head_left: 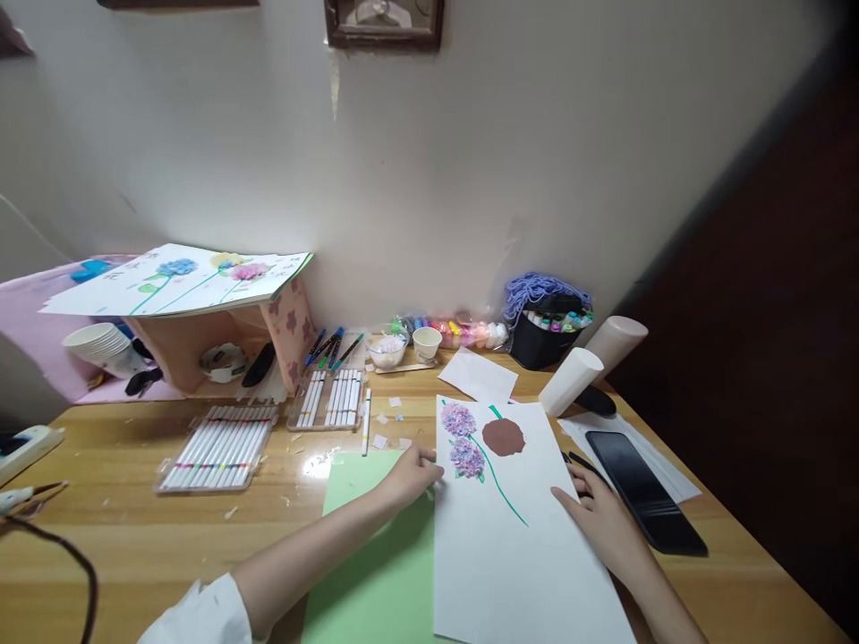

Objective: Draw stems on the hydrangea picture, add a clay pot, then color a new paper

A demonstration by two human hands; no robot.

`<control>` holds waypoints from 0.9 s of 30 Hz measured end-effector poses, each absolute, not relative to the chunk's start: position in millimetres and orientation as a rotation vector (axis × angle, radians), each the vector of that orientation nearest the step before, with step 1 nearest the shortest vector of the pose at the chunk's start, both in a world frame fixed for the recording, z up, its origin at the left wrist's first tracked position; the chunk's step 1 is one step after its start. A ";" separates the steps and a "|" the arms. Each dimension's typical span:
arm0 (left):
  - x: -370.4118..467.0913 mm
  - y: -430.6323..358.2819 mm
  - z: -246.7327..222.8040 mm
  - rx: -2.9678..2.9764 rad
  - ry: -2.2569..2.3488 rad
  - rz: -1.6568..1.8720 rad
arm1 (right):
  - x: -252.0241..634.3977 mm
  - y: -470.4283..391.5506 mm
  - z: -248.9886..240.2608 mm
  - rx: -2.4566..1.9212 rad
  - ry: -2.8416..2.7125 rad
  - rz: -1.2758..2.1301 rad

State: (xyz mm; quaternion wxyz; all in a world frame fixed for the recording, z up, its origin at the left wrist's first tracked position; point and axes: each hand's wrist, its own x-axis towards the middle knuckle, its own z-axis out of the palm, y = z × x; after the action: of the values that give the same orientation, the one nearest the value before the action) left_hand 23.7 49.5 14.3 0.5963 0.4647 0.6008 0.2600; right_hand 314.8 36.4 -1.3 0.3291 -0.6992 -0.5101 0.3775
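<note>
A white sheet of paper lies at a slight angle over a green sheet on the table. Two purple-pink flower clusters and a brown disc are on its upper part, with a thin green stem line running downward. My left hand pinches the white sheet's left edge, beside the lower cluster. On the opposite side, my right hand grips the right edge, thumb on top and the other fingers partly hidden beyond it.
A black phone lies right of my right hand. White rolls and a black marker holder stand behind. Marker trays, paper scraps, a paper cup and a pink box bearing flower pictures are left and back.
</note>
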 end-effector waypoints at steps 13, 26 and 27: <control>-39.9 10.0 75.3 1.186 1.169 0.758 | 245.9 22.4 69.0 -1.399 -1.177 0.974; -210.3 28.8 58.5 1.312 1.908 0.864 | 61.6 111.0 42.2 -1.050 -1.675 1.296; -213.0 34.1 56.3 1.336 1.966 0.836 | 54.4 115.0 40.6 -1.063 -1.700 1.250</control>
State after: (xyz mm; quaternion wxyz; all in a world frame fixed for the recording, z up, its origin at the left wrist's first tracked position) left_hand -213.0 34.1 56.3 0.3059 0.5047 0.7430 0.3157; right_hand 54.4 115.0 40.6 0.3798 -0.4162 -0.6655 0.4895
